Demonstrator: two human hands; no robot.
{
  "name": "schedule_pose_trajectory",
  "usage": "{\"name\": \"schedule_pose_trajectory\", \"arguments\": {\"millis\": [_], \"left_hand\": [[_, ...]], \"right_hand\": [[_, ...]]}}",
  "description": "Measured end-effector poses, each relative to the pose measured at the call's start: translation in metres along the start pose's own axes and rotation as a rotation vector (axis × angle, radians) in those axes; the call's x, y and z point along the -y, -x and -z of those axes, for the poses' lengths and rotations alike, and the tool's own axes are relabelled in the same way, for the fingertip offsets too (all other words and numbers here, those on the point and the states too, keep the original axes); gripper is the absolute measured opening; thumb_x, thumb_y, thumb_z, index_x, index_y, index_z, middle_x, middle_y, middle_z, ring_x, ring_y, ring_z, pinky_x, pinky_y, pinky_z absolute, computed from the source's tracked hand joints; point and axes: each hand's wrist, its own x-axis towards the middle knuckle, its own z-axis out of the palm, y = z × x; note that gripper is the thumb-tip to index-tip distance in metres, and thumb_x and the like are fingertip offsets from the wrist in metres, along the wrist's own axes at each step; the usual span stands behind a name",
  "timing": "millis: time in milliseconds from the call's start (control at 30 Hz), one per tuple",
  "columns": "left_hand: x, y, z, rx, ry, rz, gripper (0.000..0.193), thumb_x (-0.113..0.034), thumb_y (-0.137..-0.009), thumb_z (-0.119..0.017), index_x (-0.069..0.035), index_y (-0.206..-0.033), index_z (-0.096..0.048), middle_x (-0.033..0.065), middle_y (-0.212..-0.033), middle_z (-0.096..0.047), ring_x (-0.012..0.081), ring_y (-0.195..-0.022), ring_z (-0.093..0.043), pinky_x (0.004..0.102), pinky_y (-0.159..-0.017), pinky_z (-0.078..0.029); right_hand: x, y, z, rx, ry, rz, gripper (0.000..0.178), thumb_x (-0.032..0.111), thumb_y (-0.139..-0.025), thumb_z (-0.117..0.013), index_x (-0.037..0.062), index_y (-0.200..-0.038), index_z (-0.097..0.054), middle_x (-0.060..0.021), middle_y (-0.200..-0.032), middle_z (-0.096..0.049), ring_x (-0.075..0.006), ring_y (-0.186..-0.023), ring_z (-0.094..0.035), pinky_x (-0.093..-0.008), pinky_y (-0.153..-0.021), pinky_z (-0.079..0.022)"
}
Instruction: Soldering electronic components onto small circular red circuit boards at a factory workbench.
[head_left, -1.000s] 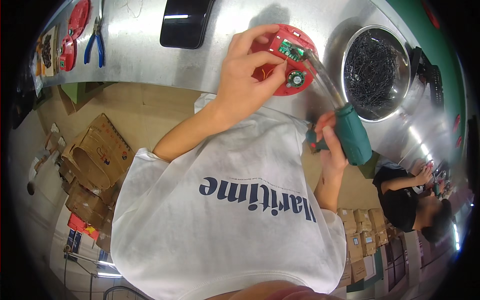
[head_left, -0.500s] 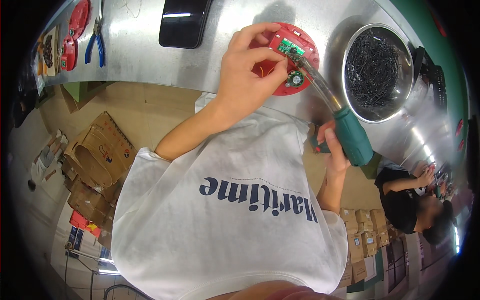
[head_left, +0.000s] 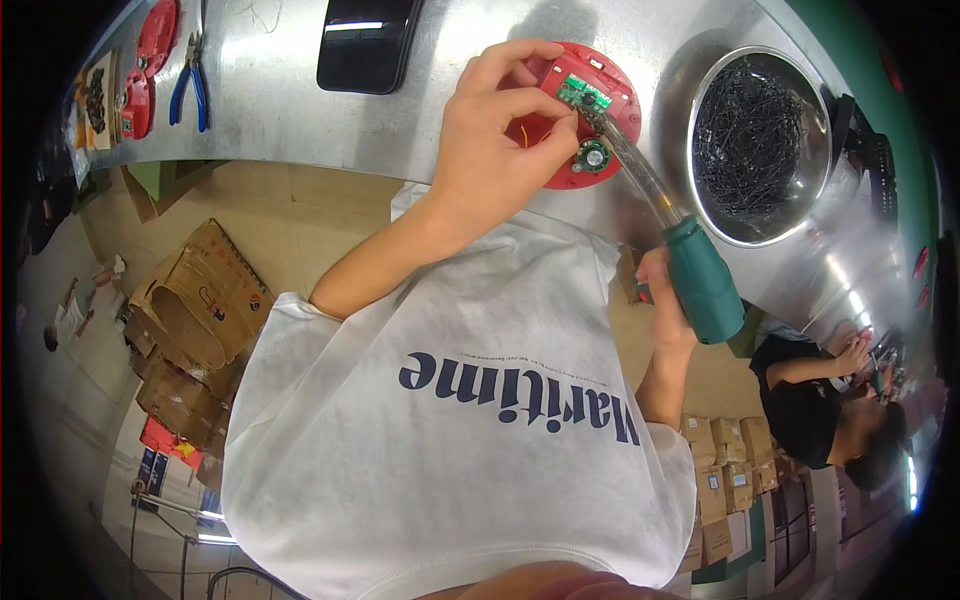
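A round red plastic housing lies on the metal bench with a small green circuit board and a round speaker-like part in it. My left hand reaches over its left side; one finger rests at the far rim. Thumb and forefinger are pinched beside the board, on something too small to make out. A thin yellow-orange wire shows under that hand. My right hand grips the green handle of a soldering iron. The iron's metal tip end meets the board near my left fingertips.
To the right stands a steel bowl full of thin black wires. A black phone, blue-handled pliers and other red housing parts lie leftward. A co-worker sits at far right; cardboard boxes stand on the floor.
My right hand and the soldering iron's handle have shifted slightly down, toward me. The iron's tip stays at the board, and my left hand keeps its pinch almost in place.
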Motion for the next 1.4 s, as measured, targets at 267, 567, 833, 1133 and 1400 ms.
{"name": "schedule_pose_trajectory", "arguments": {"millis": [267,567,833,1133,1400], "left_hand": [[0.002,-0.002,0.001,0.010,-0.027,-0.019,0.007,0.000,-0.072,-0.070,0.001,-0.078,-0.071,0.0045,-0.117,-0.059,0.0130,-0.087,-0.052,0.0267,-0.080,-0.046],[-0.001,-0.004,0.002,0.025,-0.003,0.039,0.006,-0.001,-0.072,-0.071,0.002,-0.077,-0.070,0.0045,-0.117,-0.058,0.0121,-0.084,-0.051,0.0264,-0.079,-0.046],[-0.006,-0.008,0.009,0.084,-0.043,0.087,0.007,-0.003,-0.074,-0.071,0.000,-0.079,-0.071,0.0062,-0.119,-0.057,0.0114,-0.086,-0.054,0.0252,-0.074,-0.047],[-0.018,-0.015,0.018,0.186,-0.094,0.167,0.005,-0.006,-0.076,-0.071,-0.001,-0.078,-0.070,0.0086,-0.121,-0.056,0.0137,-0.091,-0.056,0.0265,-0.074,-0.049],[-0.030,-0.036,0.050,0.456,-0.154,0.021,0.041,-0.003,-0.079,-0.065,-0.009,-0.119,-0.058,0.0147,-0.118,-0.055,0.0289,-0.093,-0.060,0.0349,-0.079,-0.051]], "right_hand": [[0.018,-0.009,-0.002,0.019,0.050,0.167,0.024,-0.006,-0.062,-0.068,-0.0041,-0.086,-0.065,-0.0109,-0.073,-0.061,-0.0200,-0.059,-0.057,-0.0298,-0.056,-0.045],[0.003,0.015,0.014,-0.157,-0.691,-0.113,0.033,0.008,-0.079,-0.053,-0.0083,-0.107,-0.050,-0.0215,-0.100,-0.054,-0.0219,-0.065,-0.053,-0.0291,-0.061,-0.045],[-0.037,0.019,0.019,-0.395,-0.851,-0.057,0.028,0.010,-0.080,-0.053,-0.0060,-0.103,-0.052,-0.0200,-0.100,-0.053,-0.0227,-0.068,-0.053,-0.0303,-0.060,-0.045],[-0.051,0.022,0.017,-0.375,-1.014,-0.072,0.027,0.018,-0.084,-0.050,-0.0045,-0.099,-0.054,-0.0178,-0.102,-0.053,-0.0216,-0.067,-0.053,-0.0296,-0.061,-0.042],[-0.046,0.020,0.013,-0.400,-1.035,-0.085,0.028,0.019,-0.084,-0.051,-0.0041,-0.100,-0.052,-0.0177,-0.103,-0.053,-0.0213,-0.066,-0.053,-0.0296,-0.062,-0.042]]}}
